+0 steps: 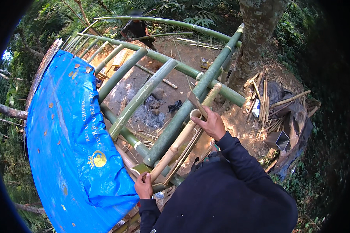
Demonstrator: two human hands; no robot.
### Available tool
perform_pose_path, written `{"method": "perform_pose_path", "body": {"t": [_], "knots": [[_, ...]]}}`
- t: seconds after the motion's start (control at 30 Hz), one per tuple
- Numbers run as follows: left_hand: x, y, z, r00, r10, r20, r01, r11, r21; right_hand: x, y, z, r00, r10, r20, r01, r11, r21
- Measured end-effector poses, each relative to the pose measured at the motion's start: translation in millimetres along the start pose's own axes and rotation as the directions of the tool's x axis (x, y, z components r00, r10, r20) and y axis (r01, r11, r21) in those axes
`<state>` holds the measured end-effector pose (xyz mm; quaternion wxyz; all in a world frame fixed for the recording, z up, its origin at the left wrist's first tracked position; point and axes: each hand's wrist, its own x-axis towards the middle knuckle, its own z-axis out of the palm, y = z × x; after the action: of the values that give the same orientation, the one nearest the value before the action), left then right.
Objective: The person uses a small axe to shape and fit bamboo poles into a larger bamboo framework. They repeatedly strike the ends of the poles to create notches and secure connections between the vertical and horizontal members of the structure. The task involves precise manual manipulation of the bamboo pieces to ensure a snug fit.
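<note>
A pale, dry bamboo pole [175,145] slants in front of me, its hollow end facing up. At that end my right hand [213,123] is closed, the thumb on the rim. A flat, brownish, blade-shaped piece [197,104] rises from the same fingers; its kind is unclear. Near the pole's lower end, my left hand [144,188] has its fingers drawn together, with the tips against or beside a split green bamboo piece [141,168]. What those fingers grip is hidden. A thick green bamboo pole [182,116] runs just left of the pale one.
A green bamboo frame [138,97] with several crosspieces stretches ahead. Blue tarp [66,136] covers the left side. Below lie ashes and stones [153,106]. A tree trunk [256,35] stands at right, near piled bamboo sticks [264,101]. Another person [138,30] is at the far side.
</note>
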<state>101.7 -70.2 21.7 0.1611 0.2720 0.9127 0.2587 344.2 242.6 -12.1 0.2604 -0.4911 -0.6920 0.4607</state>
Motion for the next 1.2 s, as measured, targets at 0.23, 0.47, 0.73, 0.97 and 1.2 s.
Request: {"method": "perform_pose_path", "body": {"t": [0.23, 0.47, 0.73, 0.97, 1.2], "knots": [[-1.3, 2.9, 1.6, 1.000, -0.010, -0.009, 0.010, 1.000, -0.024, -1.2, -1.0, 0.5, 1.000, -0.006, -0.011, 0.006, 1.000, 0.013], [-1.6, 8.4, -0.6, 1.000, -0.020, -0.007, 0.020, 1.000, -0.023, -0.4, 3.0, 3.9, 0.999, -0.025, -0.046, 0.024, 0.999, -0.022], [-1.2, 6.8, 0.4, 0.999, -0.041, 0.006, 0.042, 0.998, -0.042, 0.0, -3.4, 2.2, 0.999, -0.023, -0.029, 0.024, 0.999, 0.031], [-0.1, 7.4, -0.2, 0.999, -0.036, 0.016, 0.037, 0.997, -0.073, 1.0, -4.8, 2.7, 0.999, -0.033, -0.034, 0.035, 0.998, 0.051], [-0.5, 12.9, -2.9, 0.999, -0.039, 0.015, 0.040, 0.997, -0.060, 1.6, -6.4, 3.1, 0.999, -0.029, -0.021, 0.030, 0.999, 0.028]]}}
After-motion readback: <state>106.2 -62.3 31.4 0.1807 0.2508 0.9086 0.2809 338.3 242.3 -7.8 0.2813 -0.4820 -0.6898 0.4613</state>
